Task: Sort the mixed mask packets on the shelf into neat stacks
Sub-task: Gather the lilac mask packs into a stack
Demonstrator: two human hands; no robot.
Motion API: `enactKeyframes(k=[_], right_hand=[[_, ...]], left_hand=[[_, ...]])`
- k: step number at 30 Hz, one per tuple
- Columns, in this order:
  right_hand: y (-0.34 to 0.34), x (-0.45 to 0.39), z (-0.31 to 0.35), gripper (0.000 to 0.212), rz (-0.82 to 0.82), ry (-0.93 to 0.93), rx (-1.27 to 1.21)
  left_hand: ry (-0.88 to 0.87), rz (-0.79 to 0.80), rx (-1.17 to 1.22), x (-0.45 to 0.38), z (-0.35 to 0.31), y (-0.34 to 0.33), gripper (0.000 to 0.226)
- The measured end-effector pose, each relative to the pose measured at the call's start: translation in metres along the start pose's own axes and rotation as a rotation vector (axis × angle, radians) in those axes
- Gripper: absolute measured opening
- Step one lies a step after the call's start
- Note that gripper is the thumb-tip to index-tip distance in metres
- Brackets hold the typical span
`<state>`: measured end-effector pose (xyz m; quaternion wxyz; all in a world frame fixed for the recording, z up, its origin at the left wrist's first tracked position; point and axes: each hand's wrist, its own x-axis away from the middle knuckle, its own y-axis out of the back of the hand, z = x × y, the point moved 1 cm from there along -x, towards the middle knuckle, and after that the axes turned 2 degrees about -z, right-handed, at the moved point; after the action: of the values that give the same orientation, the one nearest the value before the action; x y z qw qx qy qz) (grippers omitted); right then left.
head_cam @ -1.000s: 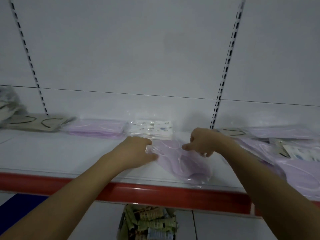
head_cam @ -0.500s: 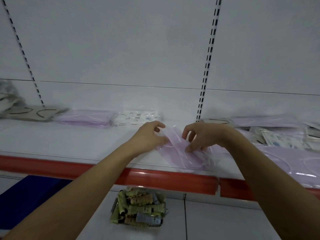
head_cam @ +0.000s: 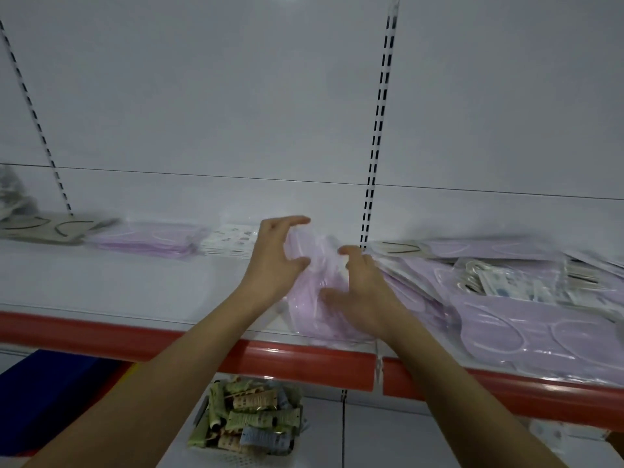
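Mask packets: a lilac packet is at the shelf front edge, betw. both hands. Half a sec. ago it lay flatter; now its far end is lifted. Left hand curls fingers round its left side, right hand grasps the right side. Probably it goes next to the lilac stack further back-left; the mixed pile at right is not sorted yet.

Lower shelf: white basket full of small tubes, green, beige, blue. Dark blue box at left. Slotted uprights on white back panel.
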<state>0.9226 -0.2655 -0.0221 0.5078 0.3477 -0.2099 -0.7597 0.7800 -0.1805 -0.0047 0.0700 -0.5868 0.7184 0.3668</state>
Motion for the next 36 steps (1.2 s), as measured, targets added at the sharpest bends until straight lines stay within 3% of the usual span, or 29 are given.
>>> enactKeyframes(k=[2,3,6,8,10,15,19,23,27,29,33,34,36], right_hand=[[0.003,-0.001,0.002,0.083,-0.067,-0.069,-0.305],[0.006,-0.003,0.004,0.079,-0.073,-0.099,-0.441],[0.020,-0.009,0.011,0.039,-0.108,-0.059,-0.620],[0.027,-0.012,0.015,0.026,-0.173,0.026,-0.624],[0.031,-0.013,0.017,0.030,-0.195,0.092,-0.567],[0.032,-0.006,0.015,0.042,0.135,0.178,-0.426],[0.059,-0.003,0.003,0.030,0.007,0.012,-0.323],[0.116,0.007,-0.015,0.008,-0.102,0.004,-0.107],[0.166,0.022,-0.052,0.030,0.259,-0.159,0.495],[0.175,0.029,-0.068,0.038,0.372,-0.220,0.654],[0.180,0.036,-0.084,0.018,0.303,-0.123,0.619],[0.184,0.036,-0.086,0.021,0.268,-0.093,0.588],[0.196,0.033,-0.085,0.023,0.142,-0.056,0.463]], left_hand=[[-0.010,-0.085,0.164,-0.005,-0.007,0.007,0.072],[-0.011,-0.108,0.264,-0.007,-0.011,0.010,0.076],[0.005,-0.114,0.512,-0.013,-0.023,0.015,0.091],[0.050,-0.070,0.619,-0.015,-0.027,0.015,0.092],[0.045,-0.005,0.590,-0.014,-0.030,0.014,0.083],[-0.039,0.111,0.403,-0.006,-0.028,0.004,0.055],[0.007,0.129,0.361,-0.008,-0.019,-0.001,0.054],[0.054,0.133,0.414,-0.016,-0.030,-0.013,0.058],[0.048,0.181,0.446,-0.023,-0.053,-0.043,0.062],[0.071,0.186,0.517,-0.026,-0.061,-0.061,0.072],[0.082,0.203,0.565,-0.032,-0.066,-0.095,0.122],[0.041,0.209,0.545,-0.033,-0.067,-0.101,0.122],[-0.046,0.190,0.461,-0.036,-0.074,-0.109,0.100]])
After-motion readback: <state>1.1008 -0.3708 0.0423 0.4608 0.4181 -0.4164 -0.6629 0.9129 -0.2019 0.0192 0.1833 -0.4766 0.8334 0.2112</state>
